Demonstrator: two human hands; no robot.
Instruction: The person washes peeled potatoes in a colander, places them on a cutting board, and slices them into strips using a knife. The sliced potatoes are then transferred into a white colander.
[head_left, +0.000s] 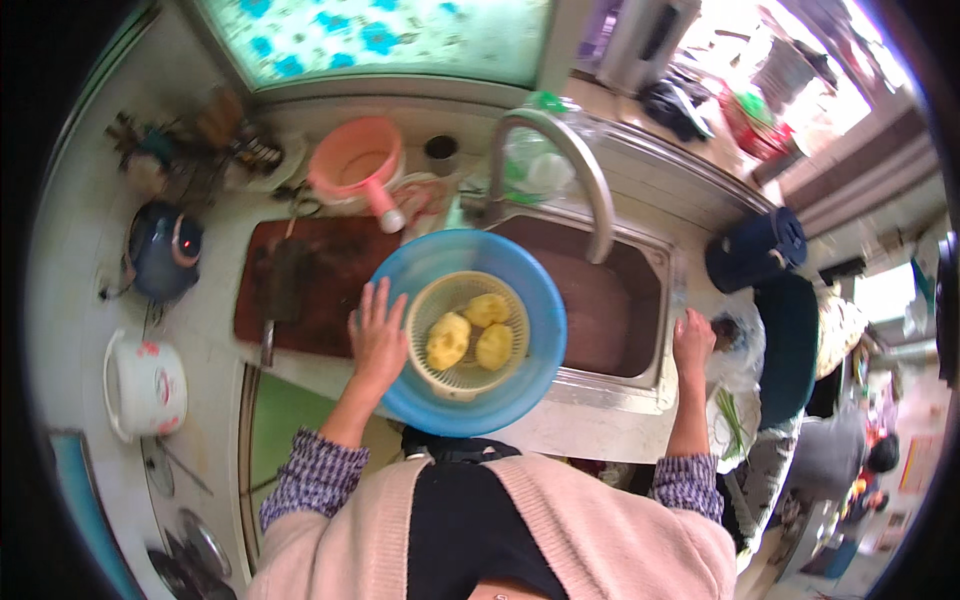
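Note:
A large blue plastic basin (544, 300) rests on the counter edge, partly over the sink (611, 315). Inside it sits a cream plastic colander (469, 386) with three peeled potatoes (448, 341). My left hand (380, 330) lies with spread fingers against the basin's left rim. Over at the sink's right edge is my right hand (694, 337), its fingers curled; no object shows in it. A curved metal faucet (581, 157) arches over the sink. Left of the basin, a cleaver (289, 281) lies on a dark red cutting board (337, 262).
A pink plastic dipper (356, 161) and a dark cup (441, 150) stand behind the board. Large clear bottles (544, 161) are behind the faucet. To the right are a dark blue cylindrical container (757, 247), a plastic bag (739, 345) and green onions (729, 424).

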